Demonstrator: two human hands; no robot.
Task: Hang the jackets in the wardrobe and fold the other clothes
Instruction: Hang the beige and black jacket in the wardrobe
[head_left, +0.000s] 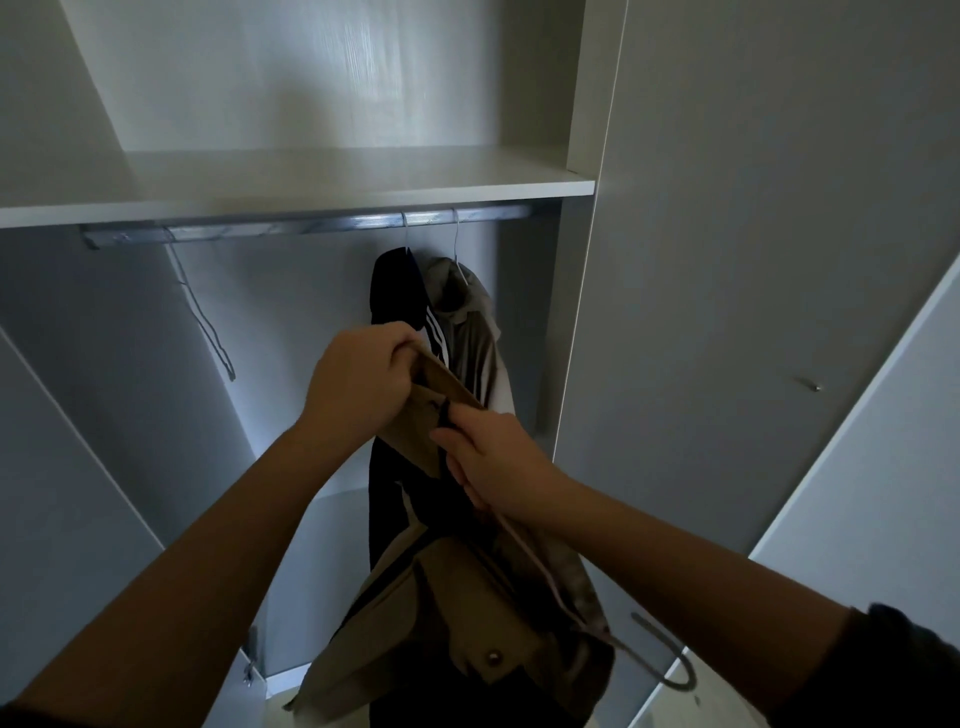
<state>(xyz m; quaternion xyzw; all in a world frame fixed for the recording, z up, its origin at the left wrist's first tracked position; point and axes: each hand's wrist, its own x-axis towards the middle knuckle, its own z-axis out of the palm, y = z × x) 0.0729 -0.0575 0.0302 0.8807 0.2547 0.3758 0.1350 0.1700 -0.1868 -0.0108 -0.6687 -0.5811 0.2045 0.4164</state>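
I hold a tan jacket (462, 597) up in front of the open wardrobe. My left hand (358, 384) grips its upper edge. My right hand (493, 462) pinches the fabric just below and also holds a wire hanger (670, 670), whose hook points down past my right forearm. On the metal rail (311, 226) hang a dark jacket with white stripes (400, 296) and a grey jacket (467, 332), each on its own hanger. The tan jacket hides their lower parts.
An empty wire hanger (208, 322) hangs at the rail's left end. A white shelf (311, 182) runs above the rail. The wardrobe's right panel (727, 260) and an open door (883, 467) stand to my right. Another door edge lies at the left.
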